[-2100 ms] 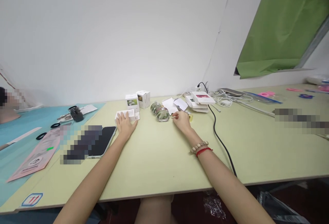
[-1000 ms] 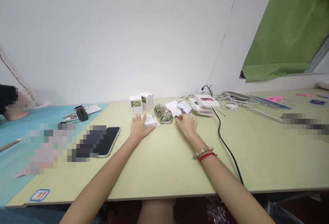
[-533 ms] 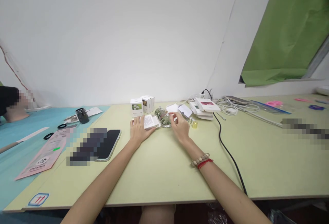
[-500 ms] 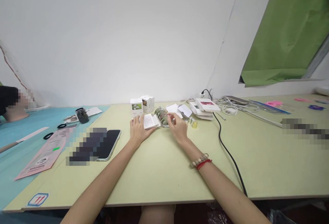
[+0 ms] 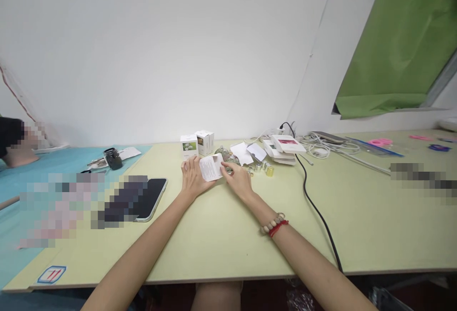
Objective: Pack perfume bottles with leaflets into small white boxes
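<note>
Mid-bench [image 5: 221,235]: white printed carton [image 5: 210,168]; my left hand [image 5: 194,176] half-curled against its left side, apparently bracing it; my right hand [image 5: 236,178] pinching its right edge.

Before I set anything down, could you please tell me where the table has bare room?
The table is bare between the left hand, right hand and its near edge, and right of the black cable, this side of the white cords. It is crowded behind the held box: upright boxes, shiny pieces, cards, stacked boxes.
</note>
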`<state>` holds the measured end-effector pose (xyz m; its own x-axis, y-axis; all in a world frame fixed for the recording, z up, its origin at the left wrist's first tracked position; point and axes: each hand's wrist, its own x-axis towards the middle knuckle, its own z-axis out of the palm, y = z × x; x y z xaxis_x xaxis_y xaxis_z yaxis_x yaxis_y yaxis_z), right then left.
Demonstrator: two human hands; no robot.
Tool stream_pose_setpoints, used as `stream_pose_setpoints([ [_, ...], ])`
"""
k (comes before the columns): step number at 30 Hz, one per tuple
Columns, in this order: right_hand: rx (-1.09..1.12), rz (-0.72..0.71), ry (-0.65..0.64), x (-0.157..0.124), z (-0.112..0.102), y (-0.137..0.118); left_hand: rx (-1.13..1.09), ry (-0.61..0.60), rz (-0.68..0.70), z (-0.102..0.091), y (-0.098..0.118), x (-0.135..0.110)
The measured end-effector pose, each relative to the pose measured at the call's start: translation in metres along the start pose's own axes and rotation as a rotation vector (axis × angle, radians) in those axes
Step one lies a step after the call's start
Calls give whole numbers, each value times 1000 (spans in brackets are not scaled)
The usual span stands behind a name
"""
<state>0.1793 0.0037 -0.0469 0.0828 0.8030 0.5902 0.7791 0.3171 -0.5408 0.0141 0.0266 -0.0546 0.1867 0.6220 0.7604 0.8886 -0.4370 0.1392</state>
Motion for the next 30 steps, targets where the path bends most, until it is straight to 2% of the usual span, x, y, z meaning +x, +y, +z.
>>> stream_pose_setpoints([
  [3,63,28,23,0,3,1,-36,40,30,0,-2,0],
  [10,87,70,23,1,8,7,-31,45,92,5,-5,2],
  [19,170,34,260,2,-3,-5,-36,24,-18,2,-13,5],
  [25,160,-12,377,5,-10,-4,-57,4,-3,4,-13,4],
  [27,175,38,382,6,-13,-3,-59,8,15,5,-12,3],
  [30,190,197,349,8,-18,-1,-51,3,27,6,-10,3],
])
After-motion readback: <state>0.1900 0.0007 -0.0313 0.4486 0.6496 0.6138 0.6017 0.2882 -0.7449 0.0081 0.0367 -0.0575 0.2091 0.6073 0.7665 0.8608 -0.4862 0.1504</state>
